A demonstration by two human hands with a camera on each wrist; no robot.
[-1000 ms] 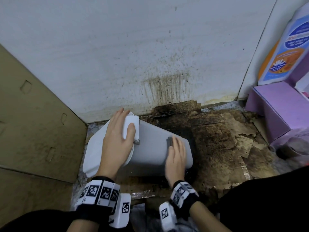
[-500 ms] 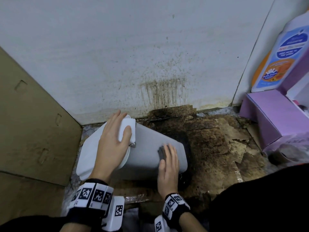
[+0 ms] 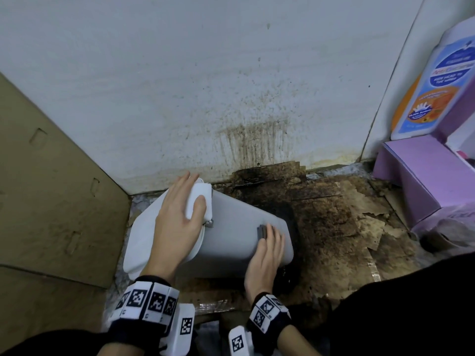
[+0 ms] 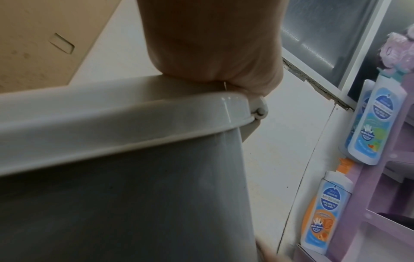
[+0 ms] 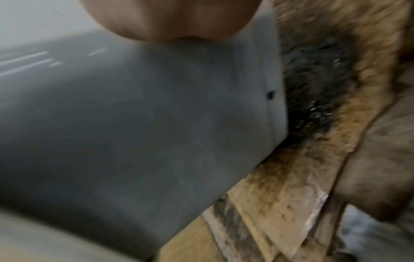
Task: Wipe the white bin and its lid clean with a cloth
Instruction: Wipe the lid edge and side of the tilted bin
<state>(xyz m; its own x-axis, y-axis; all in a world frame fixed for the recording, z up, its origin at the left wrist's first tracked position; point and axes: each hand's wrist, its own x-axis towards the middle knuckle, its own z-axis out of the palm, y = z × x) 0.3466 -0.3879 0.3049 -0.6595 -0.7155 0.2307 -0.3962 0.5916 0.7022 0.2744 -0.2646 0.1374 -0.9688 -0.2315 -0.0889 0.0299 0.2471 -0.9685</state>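
Your view took in a white wall (image 3: 180,86) streaked with brown stains, meeting a floor covered in torn, blackened cardboard (image 3: 334,227). A plain cardboard panel (image 3: 51,188) leaned along the left, and a purple box (image 3: 424,176) sat at the right with a lotion bottle (image 3: 431,91) above it, cut off by the frame edge.

The white bin (image 3: 231,240) lay tipped on its side on that dirty cardboard, its base toward the right and its lid (image 3: 144,240) toward the left, closed against the rim as far as you could see. Its underside was hidden.

Your left hand (image 3: 180,217) lay flat over the lid's hinge end, fingers straight, thumb along the hinge tab. Your right hand (image 3: 267,255) pressed flat on the bin's side near the base, fingers straight, with only a dark grey edge of the cloth (image 3: 262,231) showing past the fingertips; the rest was covered by your palm.

The right wrist view was blurred, showing little beyond the bin wall and the black grime beside its base.
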